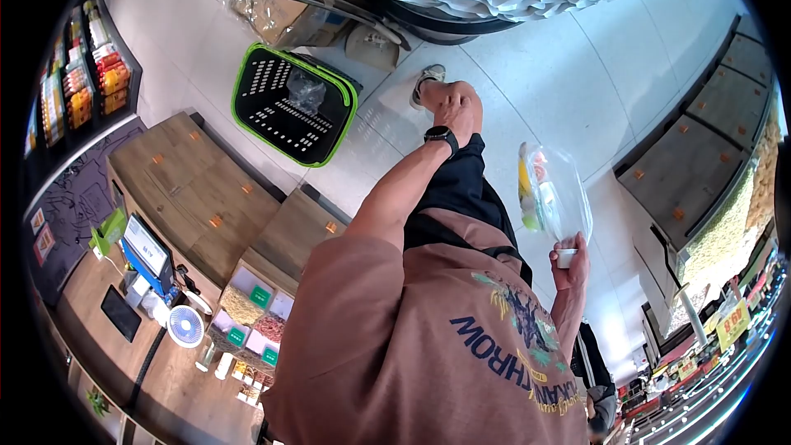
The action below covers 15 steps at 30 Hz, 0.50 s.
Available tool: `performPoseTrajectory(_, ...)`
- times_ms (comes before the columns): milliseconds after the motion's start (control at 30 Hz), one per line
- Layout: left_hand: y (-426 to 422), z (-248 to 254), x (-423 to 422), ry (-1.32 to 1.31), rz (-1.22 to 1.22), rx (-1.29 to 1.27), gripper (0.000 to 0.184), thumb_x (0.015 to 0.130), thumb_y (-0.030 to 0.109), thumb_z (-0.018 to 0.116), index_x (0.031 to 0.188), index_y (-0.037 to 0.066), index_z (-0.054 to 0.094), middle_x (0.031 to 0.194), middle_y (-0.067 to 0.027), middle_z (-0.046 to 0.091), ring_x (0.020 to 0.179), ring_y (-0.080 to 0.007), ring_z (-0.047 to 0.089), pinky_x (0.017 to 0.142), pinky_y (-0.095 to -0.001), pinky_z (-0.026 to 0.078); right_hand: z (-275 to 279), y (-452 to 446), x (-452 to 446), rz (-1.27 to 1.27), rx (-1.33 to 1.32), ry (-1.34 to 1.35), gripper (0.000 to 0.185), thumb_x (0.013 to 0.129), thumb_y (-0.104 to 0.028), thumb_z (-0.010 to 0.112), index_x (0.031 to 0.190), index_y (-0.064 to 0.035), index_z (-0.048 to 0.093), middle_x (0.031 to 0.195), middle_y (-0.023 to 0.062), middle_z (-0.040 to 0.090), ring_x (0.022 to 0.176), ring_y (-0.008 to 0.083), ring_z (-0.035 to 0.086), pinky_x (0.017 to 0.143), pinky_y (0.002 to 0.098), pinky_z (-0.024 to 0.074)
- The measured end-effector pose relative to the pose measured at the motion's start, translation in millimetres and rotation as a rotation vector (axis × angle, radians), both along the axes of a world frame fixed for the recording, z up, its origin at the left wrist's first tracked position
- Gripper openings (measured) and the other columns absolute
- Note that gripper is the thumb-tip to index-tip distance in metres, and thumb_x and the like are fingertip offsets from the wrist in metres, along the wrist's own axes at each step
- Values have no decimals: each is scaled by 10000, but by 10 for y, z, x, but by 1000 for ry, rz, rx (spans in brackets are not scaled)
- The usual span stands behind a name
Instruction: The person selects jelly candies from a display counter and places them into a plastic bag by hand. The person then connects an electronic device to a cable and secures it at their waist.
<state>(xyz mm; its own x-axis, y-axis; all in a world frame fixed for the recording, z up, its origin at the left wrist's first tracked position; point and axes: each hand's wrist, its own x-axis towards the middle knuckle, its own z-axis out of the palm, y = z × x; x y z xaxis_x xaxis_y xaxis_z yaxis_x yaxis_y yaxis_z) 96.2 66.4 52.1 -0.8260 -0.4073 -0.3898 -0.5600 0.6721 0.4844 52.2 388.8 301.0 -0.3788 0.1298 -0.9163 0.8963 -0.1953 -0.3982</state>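
Two things gripped by right hand [571, 262] | bag [560, 191], contents unclear | white item [566, 258], partly hidden | left hand [453, 114] open on knee [464, 91]

Large pale tiles with thin dark joints cover the floor [593, 74]; wood-fronted cabinets [185, 189] with orange fittings line the left, beside a dark wall [78, 173] with line drawings and bottle-filled shelves [78, 74]; greyish cabinets [680, 173] stand at right, above a yellow sign [732, 325] and bright strips of light [725, 404]
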Motion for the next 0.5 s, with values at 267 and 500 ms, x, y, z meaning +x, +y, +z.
performPoseTrajectory(267,-199,-424,-46,134,35,14,242,801,242,607,971,83,543,997,-130,593,1033,-331,517,930,-441,353,114,-83,-37,-4,86,-9,251,979,-270,512,795,-107,463,680,42,485,638,201,566,501,314,460)
performPoseTrajectory(500,-224,-249,-69,8,57,-9,291,832,280,578,1032,70,568,1096,-174,597,1096,-357,503,982,-455,345,36,136,13,-36,35,-1,247,981,-270,509,796,-112,462,677,41,477,634,206,563,499,314,455)
